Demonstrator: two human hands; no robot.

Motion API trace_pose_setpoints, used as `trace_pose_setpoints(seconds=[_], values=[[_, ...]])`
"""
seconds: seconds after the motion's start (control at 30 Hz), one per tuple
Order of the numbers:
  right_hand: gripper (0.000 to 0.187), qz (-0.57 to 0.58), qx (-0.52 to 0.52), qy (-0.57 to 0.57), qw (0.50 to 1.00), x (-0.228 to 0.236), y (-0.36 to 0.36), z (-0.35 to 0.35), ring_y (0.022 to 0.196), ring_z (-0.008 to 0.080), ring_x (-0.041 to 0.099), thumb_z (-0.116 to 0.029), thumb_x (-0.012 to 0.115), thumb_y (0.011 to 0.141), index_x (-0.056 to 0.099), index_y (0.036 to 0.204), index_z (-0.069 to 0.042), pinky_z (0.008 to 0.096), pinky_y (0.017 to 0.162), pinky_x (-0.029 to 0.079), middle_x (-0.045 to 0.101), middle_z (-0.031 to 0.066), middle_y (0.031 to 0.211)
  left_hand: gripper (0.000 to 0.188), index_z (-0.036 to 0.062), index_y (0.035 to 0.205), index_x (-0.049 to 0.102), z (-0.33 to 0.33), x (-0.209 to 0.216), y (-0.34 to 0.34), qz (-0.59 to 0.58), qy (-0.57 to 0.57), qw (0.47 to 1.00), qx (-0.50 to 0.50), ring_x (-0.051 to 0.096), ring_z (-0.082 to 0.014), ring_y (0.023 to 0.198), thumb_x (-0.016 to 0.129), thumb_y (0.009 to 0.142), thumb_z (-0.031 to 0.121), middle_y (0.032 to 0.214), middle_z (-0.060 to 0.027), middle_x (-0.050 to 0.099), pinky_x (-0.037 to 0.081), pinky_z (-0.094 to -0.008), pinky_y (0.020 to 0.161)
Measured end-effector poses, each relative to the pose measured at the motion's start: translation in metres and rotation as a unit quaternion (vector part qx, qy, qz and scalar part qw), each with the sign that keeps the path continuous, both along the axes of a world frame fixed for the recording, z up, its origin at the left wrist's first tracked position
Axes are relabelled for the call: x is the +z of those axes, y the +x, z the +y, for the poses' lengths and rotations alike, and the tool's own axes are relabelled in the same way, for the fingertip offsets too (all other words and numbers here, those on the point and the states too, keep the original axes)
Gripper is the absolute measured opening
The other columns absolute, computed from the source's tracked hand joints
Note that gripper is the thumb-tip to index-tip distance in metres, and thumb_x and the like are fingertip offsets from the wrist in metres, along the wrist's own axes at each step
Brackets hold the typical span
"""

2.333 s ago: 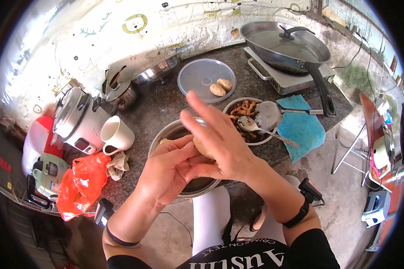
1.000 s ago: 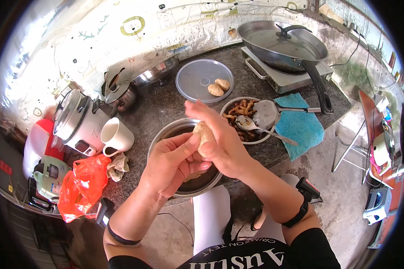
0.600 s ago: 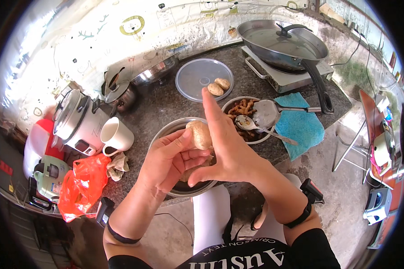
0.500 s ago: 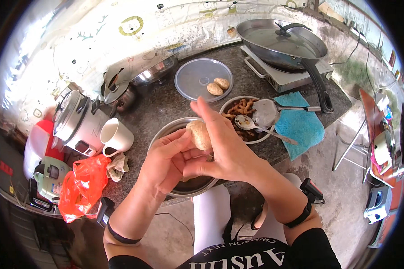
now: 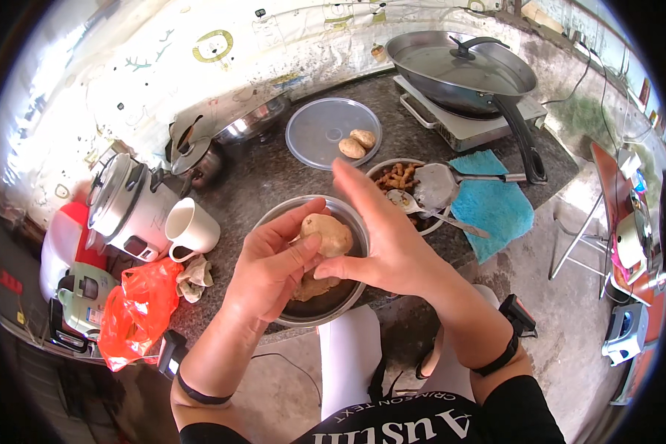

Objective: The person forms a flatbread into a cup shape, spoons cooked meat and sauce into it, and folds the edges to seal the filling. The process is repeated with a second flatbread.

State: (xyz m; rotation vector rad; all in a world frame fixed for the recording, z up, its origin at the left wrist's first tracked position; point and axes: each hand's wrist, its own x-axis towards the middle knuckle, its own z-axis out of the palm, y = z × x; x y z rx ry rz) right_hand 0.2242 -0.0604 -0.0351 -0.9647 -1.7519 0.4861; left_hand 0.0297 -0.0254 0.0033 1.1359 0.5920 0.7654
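My left hand point(image 5: 265, 260) grips a pale brown potato point(image 5: 328, 234) between thumb and fingers, above a round metal bowl point(image 5: 312, 323). Close to the potato's right side is my right hand point(image 5: 398, 248), its fingers straight and apart from the thumb. The right thumb lies near the potato's lower edge; whether it touches is unclear. Under my hands, another potato point(image 5: 314, 287) sits in the bowl, partly covered by the fingers. Beyond the hands, two potatoes point(image 5: 356, 143) rest on a clear round plastic lid point(image 5: 314, 133).
Right of the bowl stands a dish of brown food point(image 5: 397, 177) with a spoon point(image 5: 422, 206) and spatula point(image 5: 438, 185), beside a blue cloth point(image 5: 496, 211). A lidded pan point(image 5: 459, 74) sits on a cooktop point(image 5: 459, 133). Leftward are a white mug point(image 5: 192, 228), rice cooker point(image 5: 137, 214) and red bag point(image 5: 137, 314).
The potato in my left hand has turned and lowered slightly, showing a broader face. My right hand has moved a little right, away from it, exposing more of the bowl.
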Motion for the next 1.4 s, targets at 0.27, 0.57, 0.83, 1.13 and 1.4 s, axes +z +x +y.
trace_pose_setpoints(seconds=[0.27, 0.57, 0.83, 1.13, 1.4], values=[[0.068, 0.001, -0.001, -0.018, 1.0, 0.013, -0.004, -0.014, 0.13, 0.0389, 0.053, -0.017, 0.082, 0.079, 0.052, 0.137, 0.003, 0.0408, 0.109, 0.041, 0.052, 0.0254, 0.141, 0.068, -0.0036, 0.154, 0.023, 0.0, 0.001, -0.003, -0.047, 0.014, 0.999, 0.02, 0.062, -0.0294, 0.117, 0.058, 0.095, -0.001, 0.129, -0.021, 0.058, 0.053, -0.0386, 0.097], [0.064, -0.105, -0.139, 0.158, 0.972, -0.005, -0.02, -0.013, 0.138, 0.032, 0.047, -0.019, 0.073, 0.089, 0.047, 0.145, -0.004, 0.051, 0.114, 0.03, 0.051, 0.0189, 0.146, 0.049, -0.0089, 0.144, 0.041, -0.006, 0.002, 0.002, -0.108, -0.014, 0.994, -0.007, 0.061, -0.0262, 0.12, 0.054, 0.098, 0.0, 0.132, -0.0213, 0.058, 0.052, -0.0387, 0.101], [0.051, 0.033, 0.017, 0.131, 0.991, 0.012, 0.005, -0.011, 0.142, 0.0384, 0.041, -0.019, 0.078, 0.086, 0.064, 0.134, -0.01, 0.0445, 0.11, 0.039, 0.029, 0.0279, 0.158, 0.047, -0.0084, 0.143, 0.042, -0.008, 0.012, -0.002, -0.121, -0.021, 0.992, -0.028, 0.064, -0.0299, 0.115, 0.054, 0.099, 0.002, 0.13, -0.0224, 0.059, 0.055, -0.0427, 0.099], [0.026, 0.157, 0.051, 0.093, 0.982, 0.001, 0.002, -0.008, 0.143, 0.0365, 0.04, -0.004, 0.08, 0.076, 0.078, 0.102, -0.009, 0.0459, 0.117, 0.03, 0.04, 0.0255, 0.153, 0.043, -0.0089, 0.138, 0.048, -0.01, 0.009, -0.002, -0.05, -0.04, 0.997, -0.033, 0.066, -0.0278, 0.111, 0.059, 0.1, 0.009, 0.125, -0.0202, 0.063, 0.057, -0.0421, 0.095], [0.046, 0.075, -0.054, 0.179, 0.979, -0.004, -0.002, -0.013, 0.132, 0.0341, 0.052, -0.016, 0.085, 0.073, 0.073, 0.118, -0.015, 0.0428, 0.103, 0.042, 0.042, 0.0248, 0.152, 0.044, -0.009, 0.14, 0.044, -0.008, 0.008, 0.001, -0.051, -0.041, 0.998, -0.006, 0.064, -0.0313, 0.116, 0.053, 0.102, 0.01, 0.129, -0.0246, 0.06, 0.057, -0.0412, 0.096]])
